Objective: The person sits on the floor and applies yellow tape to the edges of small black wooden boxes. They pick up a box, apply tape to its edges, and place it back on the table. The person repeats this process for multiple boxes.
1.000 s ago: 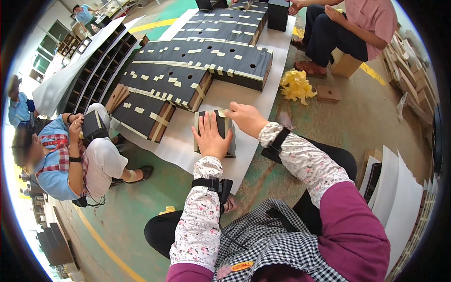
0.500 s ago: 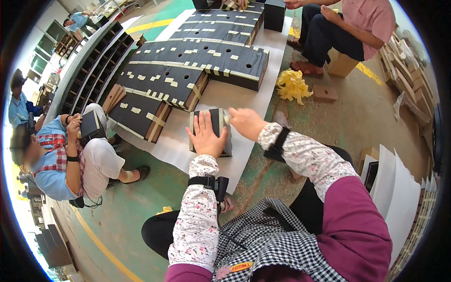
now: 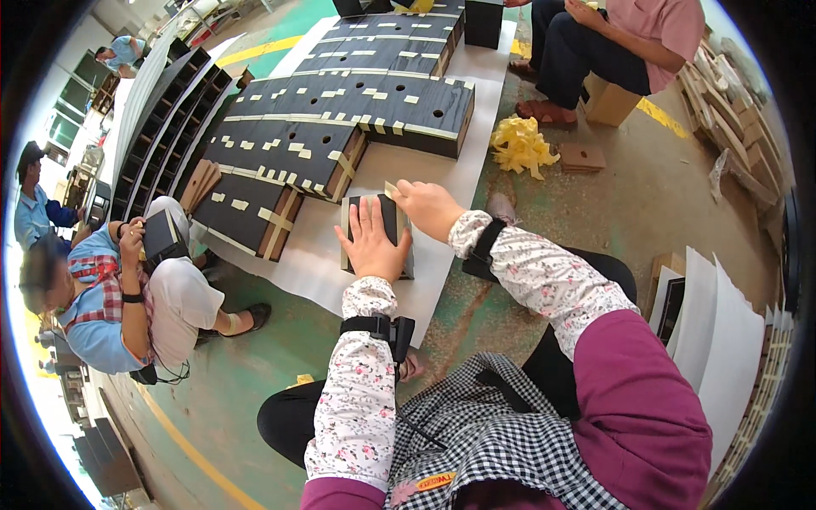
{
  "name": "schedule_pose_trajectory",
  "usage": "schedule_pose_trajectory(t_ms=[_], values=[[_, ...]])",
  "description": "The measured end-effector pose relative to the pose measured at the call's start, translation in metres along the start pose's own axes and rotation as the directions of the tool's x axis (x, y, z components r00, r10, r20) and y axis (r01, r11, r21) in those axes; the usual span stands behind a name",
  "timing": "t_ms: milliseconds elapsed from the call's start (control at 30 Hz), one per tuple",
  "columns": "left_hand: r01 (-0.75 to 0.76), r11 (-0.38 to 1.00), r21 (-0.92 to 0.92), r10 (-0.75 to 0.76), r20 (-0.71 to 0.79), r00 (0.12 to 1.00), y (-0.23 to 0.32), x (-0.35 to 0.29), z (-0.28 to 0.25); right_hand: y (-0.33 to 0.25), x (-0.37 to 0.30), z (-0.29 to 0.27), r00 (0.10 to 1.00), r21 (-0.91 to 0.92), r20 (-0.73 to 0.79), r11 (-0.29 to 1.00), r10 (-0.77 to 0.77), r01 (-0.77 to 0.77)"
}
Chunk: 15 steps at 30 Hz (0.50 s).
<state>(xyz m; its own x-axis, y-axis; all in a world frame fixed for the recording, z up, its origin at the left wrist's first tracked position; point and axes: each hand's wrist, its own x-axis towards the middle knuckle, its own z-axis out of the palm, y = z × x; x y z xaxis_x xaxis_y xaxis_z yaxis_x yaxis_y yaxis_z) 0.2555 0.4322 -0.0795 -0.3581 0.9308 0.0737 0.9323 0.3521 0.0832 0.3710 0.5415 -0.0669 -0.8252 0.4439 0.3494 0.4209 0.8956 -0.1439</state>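
A small black box (image 3: 390,223) lies on the white sheet in front of me, a strip of pale tape along its right side. My left hand (image 3: 374,244) is spread flat on its top, fingers pointing away from me. At the box's far right corner my right hand (image 3: 427,209) is closed, pinching a piece of pale masking tape (image 3: 390,189) between thumb and fingers. The tape end sticks up to the left of the fingertips. My left hand and forearm cover part of the box.
Beyond lie rows of larger black boxes (image 3: 374,100) with tape pieces and round holes. Crumpled yellow tape (image 3: 520,147) and brown blocks (image 3: 583,157) are on the floor at right. One person (image 3: 110,289) sits at left with a black box, another (image 3: 629,42) at far right.
My right hand has moved slightly left toward the box's far corner, and a tape end now shows clearly at its fingertips. My left hand stays flat on the box. The view shifted a little.
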Motion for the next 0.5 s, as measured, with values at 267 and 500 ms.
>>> schedule_pose_trajectory(t_ms=[267, 500], values=[[-0.006, 0.999, -0.051, 0.006, -0.006, 1.000, -0.011, 0.002, 0.000, 0.003, 0.000, -0.022, 0.974, 0.214, -0.160, 0.969, 0.158, -0.122], [-0.273, 0.953, -0.135, 0.276, 0.005, 0.961, -0.044, 0.004, -0.013, -0.008, -0.014, 0.007, 0.997, -0.068, -0.052, 0.996, -0.059, 0.055]])
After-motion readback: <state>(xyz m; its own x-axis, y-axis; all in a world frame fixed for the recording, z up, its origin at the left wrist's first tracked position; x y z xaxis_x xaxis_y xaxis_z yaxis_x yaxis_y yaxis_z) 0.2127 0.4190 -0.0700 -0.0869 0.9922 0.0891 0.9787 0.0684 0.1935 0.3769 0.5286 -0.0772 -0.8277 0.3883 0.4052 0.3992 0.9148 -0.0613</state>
